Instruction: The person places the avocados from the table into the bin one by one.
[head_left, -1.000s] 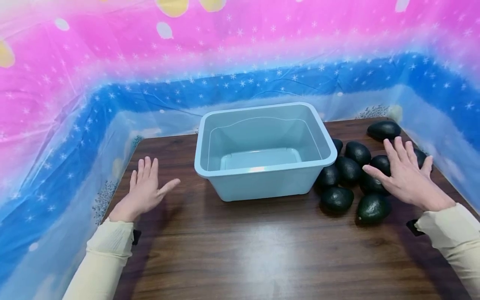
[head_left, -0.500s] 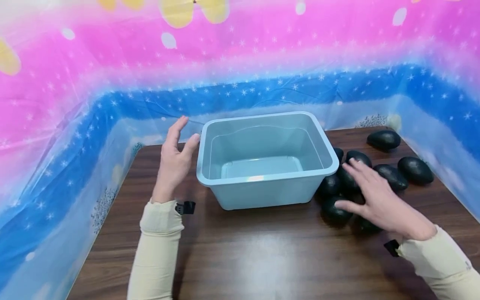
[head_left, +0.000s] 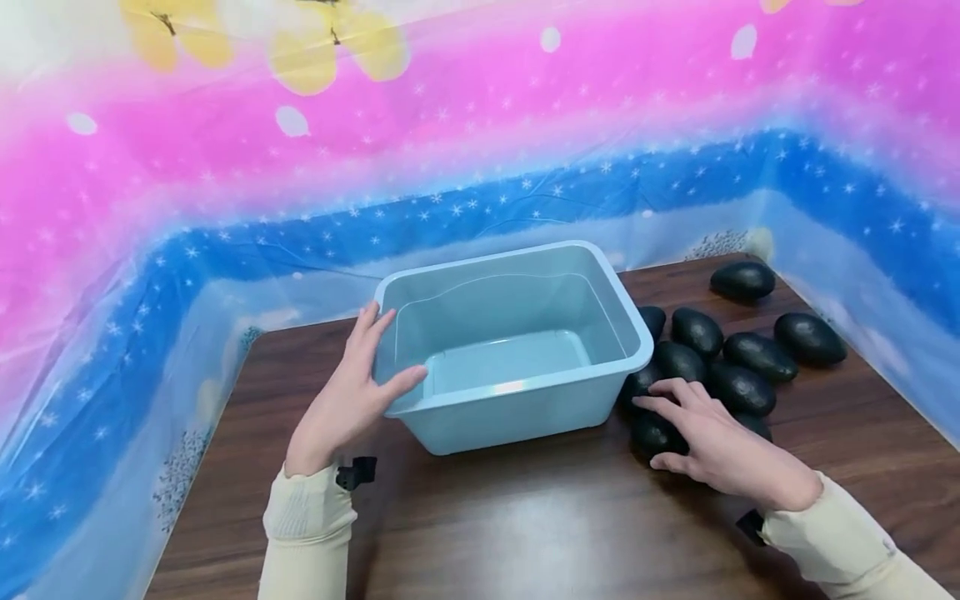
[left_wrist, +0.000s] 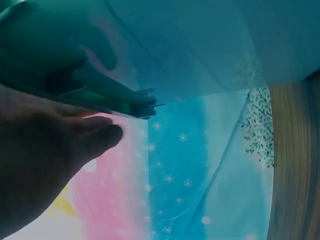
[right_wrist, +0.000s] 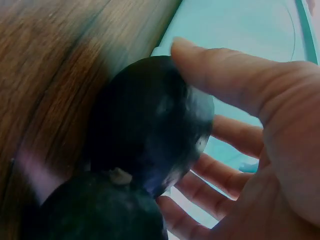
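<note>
A light blue plastic tub (head_left: 525,387) stands empty in the middle of the brown wooden table (head_left: 525,525). My left hand (head_left: 352,400) lies against its near left corner, fingers straight along the wall and thumb by the front rim. In the left wrist view the left hand (left_wrist: 55,150) sits just under the tub's rim (left_wrist: 100,95). Right of the tub, my right hand (head_left: 678,429) curls round a dark green avocado (head_left: 647,435) on the table. The right wrist view shows the avocado (right_wrist: 150,120) between thumb (right_wrist: 225,75) and curled fingers.
Several more avocados lie in a cluster right of the tub, among them three (head_left: 697,332), (head_left: 759,357), (head_left: 810,337), plus one apart (head_left: 742,280) at the back. A pink and blue starred sheet (head_left: 450,167) walls the table on three sides.
My left hand came from the table to the tub's left corner. My right hand moved left across the cluster and closed round the avocado nearest the tub. The view tilted up slightly.
</note>
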